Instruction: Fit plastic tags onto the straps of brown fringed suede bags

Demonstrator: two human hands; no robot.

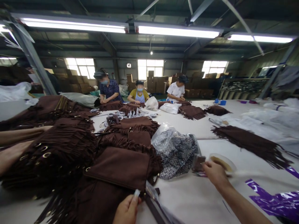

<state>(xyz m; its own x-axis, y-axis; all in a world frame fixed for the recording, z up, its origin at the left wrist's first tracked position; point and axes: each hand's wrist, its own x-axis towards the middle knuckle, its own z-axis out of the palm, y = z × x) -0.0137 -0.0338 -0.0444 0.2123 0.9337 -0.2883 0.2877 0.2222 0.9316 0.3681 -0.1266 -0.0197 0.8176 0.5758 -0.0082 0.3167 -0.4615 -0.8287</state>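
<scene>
My left hand [127, 209] is closed at the bottom, thumb against fingers. Something small and whitish shows at the thumb tip; whether it is held or worn I cannot tell. Beside it lie a dark strap [153, 208] with clear plastic and a brown flat bag [119, 168] on a pile of brown fringed bags. My right hand [216, 174] is reaching forward, fingers pinched at the edge of a small brown piece [199, 164], slightly blurred. Just behind that stands a clear plastic bag of black-and-white patterned material [177, 152]. A tape roll [221, 163] lies right of the hand.
At left, another person's arms [14, 152] reach into a stack of fringed bags [58, 149]. Several people work across the white table [182, 199]. A fringed brown piece [252, 143], purple plastic [277, 199] and white plastic bags [273, 121] lie on the right.
</scene>
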